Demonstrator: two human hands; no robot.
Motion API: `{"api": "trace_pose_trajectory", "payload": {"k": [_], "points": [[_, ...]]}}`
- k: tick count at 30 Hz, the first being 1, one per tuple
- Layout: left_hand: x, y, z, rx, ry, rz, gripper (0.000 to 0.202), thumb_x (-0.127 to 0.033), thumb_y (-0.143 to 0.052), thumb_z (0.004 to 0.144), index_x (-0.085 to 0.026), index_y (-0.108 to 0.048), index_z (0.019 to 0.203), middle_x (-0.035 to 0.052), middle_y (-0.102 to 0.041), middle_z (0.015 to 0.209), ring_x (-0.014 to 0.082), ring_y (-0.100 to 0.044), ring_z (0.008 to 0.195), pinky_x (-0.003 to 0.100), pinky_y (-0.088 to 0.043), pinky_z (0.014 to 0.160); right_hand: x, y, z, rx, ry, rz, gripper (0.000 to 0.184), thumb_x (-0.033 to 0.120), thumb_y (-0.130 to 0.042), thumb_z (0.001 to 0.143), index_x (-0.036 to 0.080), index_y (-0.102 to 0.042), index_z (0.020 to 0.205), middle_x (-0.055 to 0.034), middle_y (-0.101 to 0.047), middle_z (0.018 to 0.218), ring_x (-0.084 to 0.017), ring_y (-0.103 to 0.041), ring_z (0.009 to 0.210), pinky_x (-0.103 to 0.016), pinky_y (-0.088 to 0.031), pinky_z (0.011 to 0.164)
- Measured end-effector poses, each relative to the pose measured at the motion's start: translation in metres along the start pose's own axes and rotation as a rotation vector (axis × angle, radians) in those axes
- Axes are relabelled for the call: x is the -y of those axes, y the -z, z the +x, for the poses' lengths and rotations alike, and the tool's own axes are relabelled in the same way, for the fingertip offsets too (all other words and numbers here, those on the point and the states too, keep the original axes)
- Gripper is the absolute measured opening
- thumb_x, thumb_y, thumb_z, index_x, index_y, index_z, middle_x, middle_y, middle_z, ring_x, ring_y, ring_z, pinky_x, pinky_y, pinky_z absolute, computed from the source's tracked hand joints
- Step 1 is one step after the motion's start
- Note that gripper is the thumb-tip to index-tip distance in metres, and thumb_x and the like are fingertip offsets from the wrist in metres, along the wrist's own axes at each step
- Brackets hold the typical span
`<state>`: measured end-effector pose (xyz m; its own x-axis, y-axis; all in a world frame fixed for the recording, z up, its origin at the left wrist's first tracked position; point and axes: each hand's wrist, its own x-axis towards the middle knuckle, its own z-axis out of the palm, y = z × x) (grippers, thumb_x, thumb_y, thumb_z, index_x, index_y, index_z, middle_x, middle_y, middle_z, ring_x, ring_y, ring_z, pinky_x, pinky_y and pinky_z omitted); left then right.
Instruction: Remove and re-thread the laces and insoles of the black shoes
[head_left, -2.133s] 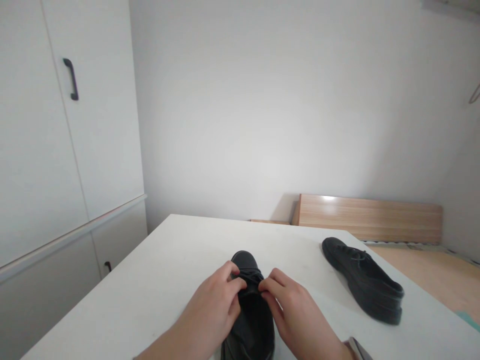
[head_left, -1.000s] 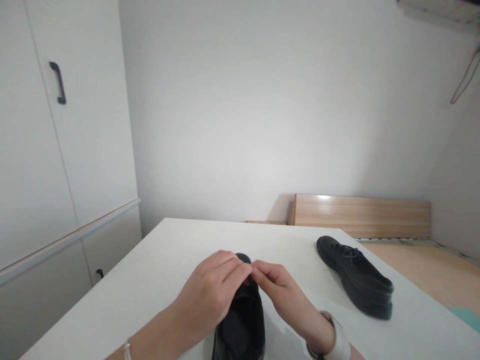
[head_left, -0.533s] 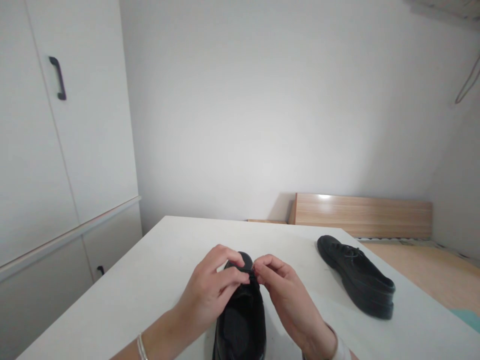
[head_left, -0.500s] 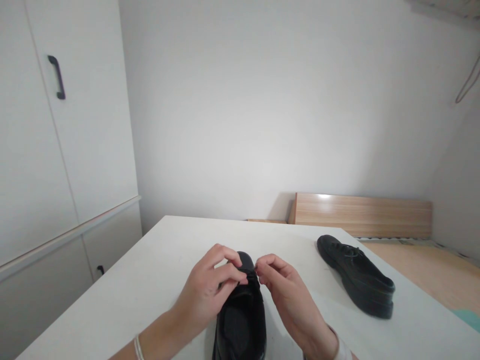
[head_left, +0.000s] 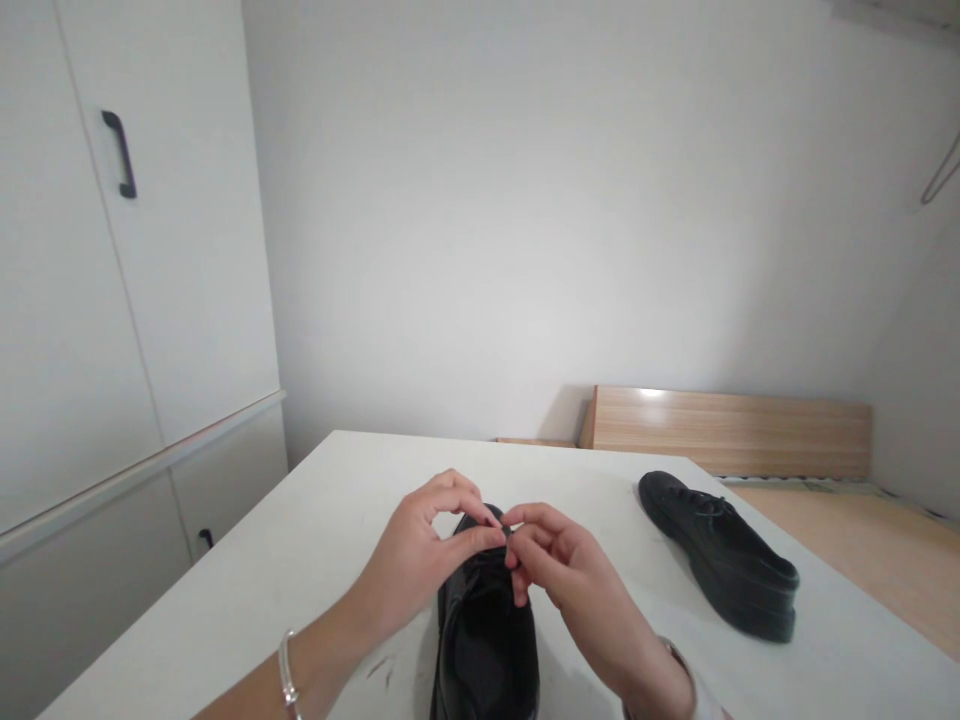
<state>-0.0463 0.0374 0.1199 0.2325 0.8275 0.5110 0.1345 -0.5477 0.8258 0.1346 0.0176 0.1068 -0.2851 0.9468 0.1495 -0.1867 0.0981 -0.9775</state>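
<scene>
A black lace-up shoe [head_left: 491, 650] stands on the white table right in front of me, toe pointing away and its opening facing me. Above its lacing, my left hand [head_left: 431, 535] pinches the black shoelace between thumb and forefinger. The fingertips of my right hand [head_left: 566, 570] meet the left ones there and are closed on the same shoelace. Most of the lace is hidden behind the fingers. To the right lies a second black shoe [head_left: 720, 555], its lace tied in a bow.
The white table [head_left: 285, 560] carries both shoes; dark scuff marks show left of the near shoe. A white cabinet [head_left: 187, 250] with dark handles rises at the left. Beyond the table at the right is a bed frame with a wooden headboard [head_left: 735, 430].
My left hand has moved slightly up and right, its fingertips coming together with the right hand's. The right hand stays near the lacing. The view has shifted slightly.
</scene>
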Motion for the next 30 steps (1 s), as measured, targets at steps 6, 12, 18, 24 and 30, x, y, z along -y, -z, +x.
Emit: {"api": "trace_pose_trajectory", "payload": {"k": [6,12,18,24,30], "points": [[0.006,-0.015,-0.003,0.111,0.125,-0.162,0.021,-0.032,-0.07,0.083,-0.018,-0.073,0.098,0.0024,-0.067,0.083,0.0186,-0.061,0.08,0.031,-0.044,0.075,0.001,0.0,0.001,-0.025,0.033,-0.094,0.043,0.056,-0.077,0.077,0.015,-0.065,0.081,0.0014,-0.061,0.067,-0.01,-0.056,0.055,-0.024,-0.048,0.053],[0.023,-0.021,-0.014,0.188,0.305,-0.206,0.016,-0.03,-0.068,0.079,-0.014,-0.071,0.079,0.0065,-0.074,0.077,0.0193,-0.064,0.074,0.03,-0.044,0.072,-0.007,0.006,0.003,-0.087,0.078,-0.034,0.039,0.05,-0.08,0.076,0.015,-0.067,0.087,-0.0017,-0.067,0.07,-0.012,-0.061,0.057,-0.025,-0.051,0.054],[0.026,-0.029,-0.012,0.193,0.36,-0.222,0.021,-0.026,-0.071,0.071,-0.013,-0.07,0.087,0.0041,-0.072,0.074,0.0177,-0.062,0.07,0.028,-0.043,0.067,-0.014,0.006,0.002,-0.257,0.202,-0.069,0.033,0.047,-0.08,0.076,0.018,-0.066,0.084,-0.0035,-0.071,0.072,-0.016,-0.066,0.062,-0.028,-0.054,0.06],[0.012,-0.026,-0.012,0.256,0.328,-0.14,0.018,-0.029,-0.069,0.076,-0.013,-0.07,0.068,-0.0009,-0.06,0.061,0.014,-0.048,0.063,0.027,-0.033,0.06,-0.005,0.001,0.0,-0.208,0.327,-0.401,0.015,0.034,-0.073,0.082,0.02,-0.073,0.077,-0.0036,-0.072,0.076,-0.018,-0.065,0.075,-0.029,-0.051,0.072],[0.006,-0.017,-0.012,0.247,0.297,0.006,0.009,-0.02,-0.066,0.076,-0.014,-0.073,0.077,0.0018,-0.067,0.072,0.0159,-0.055,0.067,0.028,-0.04,0.065,-0.01,0.014,0.006,-0.079,0.202,-0.379,0.026,0.039,-0.06,0.09,0.019,-0.076,0.093,-0.0067,-0.075,0.087,-0.02,-0.067,0.082,-0.032,-0.051,0.077]]}}
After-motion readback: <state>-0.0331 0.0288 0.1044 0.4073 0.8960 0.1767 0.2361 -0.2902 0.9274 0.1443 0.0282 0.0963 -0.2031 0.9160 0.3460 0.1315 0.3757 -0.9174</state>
